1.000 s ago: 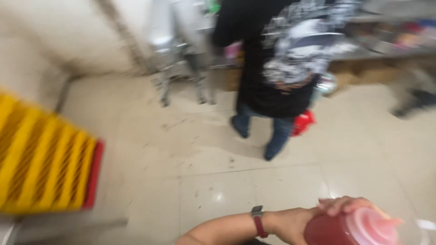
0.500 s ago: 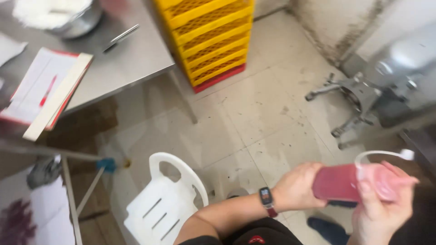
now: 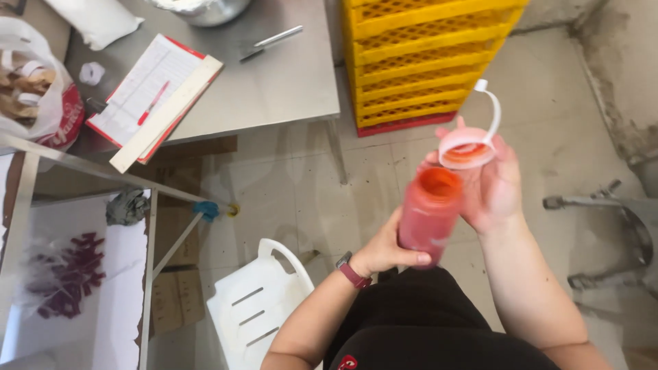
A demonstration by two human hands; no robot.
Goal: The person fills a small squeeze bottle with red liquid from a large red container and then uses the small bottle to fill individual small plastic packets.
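My left hand (image 3: 387, 250) grips the lower part of a red squeeze bottle (image 3: 428, 212), held upright in front of my body with its mouth uncovered. My right hand (image 3: 493, 192) holds the bottle's pale pink cap (image 3: 466, 145) just above and to the right of the mouth. A white tethered tip loop sticks up from the cap. A dark red watch sits on my left wrist.
A steel table (image 3: 274, 82) at top left carries a clipboard with a red pen (image 3: 154, 96), a knife and a bowl. Stacked yellow crates (image 3: 418, 62) stand beyond. A white plastic chair (image 3: 257, 315) is below left. A metal stand base (image 3: 610, 226) lies at right.
The view swung from a standing person across the floor to the table and crates. The cap, on the bottle before, is now off and in my right hand.
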